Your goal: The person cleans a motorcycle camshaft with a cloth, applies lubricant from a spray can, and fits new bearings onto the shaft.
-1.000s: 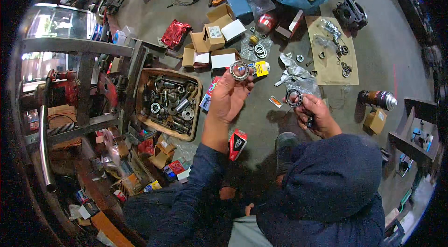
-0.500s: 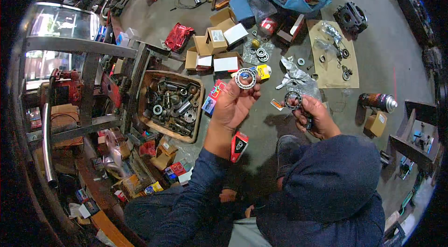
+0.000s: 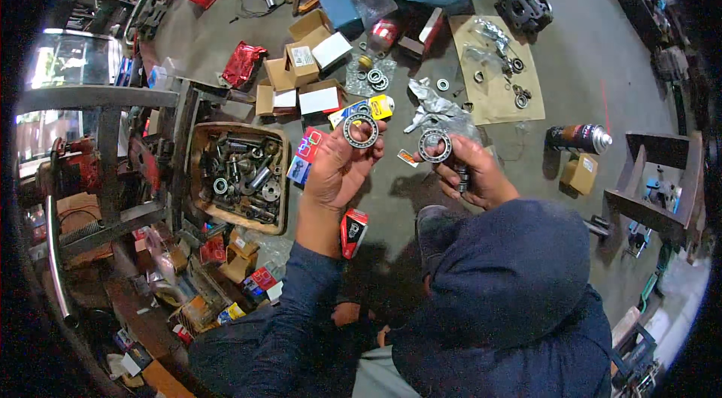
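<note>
Between the thumb and fingers of my left hand (image 3: 331, 176) stands a ball bearing (image 3: 346, 132), its open ring facing up at me. My right hand (image 3: 485, 176) grips another ball bearing (image 3: 447, 148) of similar look by its right edge. A small dark piece (image 3: 462, 178) shows under the right fingers; I cannot make out what it is. The two rings are held apart, side by side. Just beyond the left bearing lies a yellow and blue box (image 3: 382, 106). Crumpled silvery wrapping (image 3: 432, 106) lies beyond the right one. Dark cloth hides my right forearm.
A tray (image 3: 283, 183) of metal parts sits at left beside a metal frame (image 3: 98, 97). Opened cartons (image 3: 302, 57) stand ahead. Brown paper (image 3: 481, 108) with small parts, a spray can (image 3: 579, 138) and a dark casting (image 3: 524, 5) are at right. A red box (image 3: 353, 234) lies nearer.
The view has shifted, so the surroundings sit further left. My right hand has turned its bearing to face me more fully, and the two bearings are nearer each other.
</note>
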Tool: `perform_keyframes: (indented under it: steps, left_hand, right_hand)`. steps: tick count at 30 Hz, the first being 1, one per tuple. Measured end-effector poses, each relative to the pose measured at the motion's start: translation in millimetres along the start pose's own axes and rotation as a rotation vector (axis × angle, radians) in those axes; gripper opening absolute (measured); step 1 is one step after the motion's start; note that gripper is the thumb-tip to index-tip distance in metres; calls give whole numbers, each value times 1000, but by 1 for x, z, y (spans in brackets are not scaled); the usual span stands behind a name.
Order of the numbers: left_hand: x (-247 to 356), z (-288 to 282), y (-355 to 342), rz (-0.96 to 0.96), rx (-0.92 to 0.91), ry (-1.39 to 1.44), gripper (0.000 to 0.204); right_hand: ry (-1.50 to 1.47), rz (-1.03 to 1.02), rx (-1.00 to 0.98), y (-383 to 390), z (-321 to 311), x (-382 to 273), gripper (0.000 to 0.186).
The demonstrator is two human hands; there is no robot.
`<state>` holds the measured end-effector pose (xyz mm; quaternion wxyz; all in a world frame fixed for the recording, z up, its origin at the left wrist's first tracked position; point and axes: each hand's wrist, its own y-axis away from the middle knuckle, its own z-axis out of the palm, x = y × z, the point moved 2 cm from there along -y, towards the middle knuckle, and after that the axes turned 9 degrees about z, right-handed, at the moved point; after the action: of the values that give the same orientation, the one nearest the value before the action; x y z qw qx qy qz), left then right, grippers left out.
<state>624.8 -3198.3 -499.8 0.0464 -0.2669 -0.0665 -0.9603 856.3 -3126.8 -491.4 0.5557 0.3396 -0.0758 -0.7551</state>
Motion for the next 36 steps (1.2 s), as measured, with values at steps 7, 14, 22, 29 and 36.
perform_keyframes:
  steps: [7, 14, 22, 29, 36]
  left_hand:
    - [-1, 11, 7, 13, 35, -63, 39]
    - [-7, 13, 3, -14, -76, -74, 40]
    - [-8, 12, 4, -54, -111, -100, 41]
    - [-7, 10, 5, -60, -95, -132, 41]
    - [-5, 17, 3, -63, -98, -153, 49]
  right_hand:
    - [-24, -26, -54, 0, 7, 0, 40]
    - [-74, 1, -51, 3, 3, -3, 39]
    - [-139, 19, -39, 4, 0, 1, 41]
    - [-110, 33, -102, 5, -5, 3, 36]
    - [-104, 32, -131, 2, -4, 3, 29]
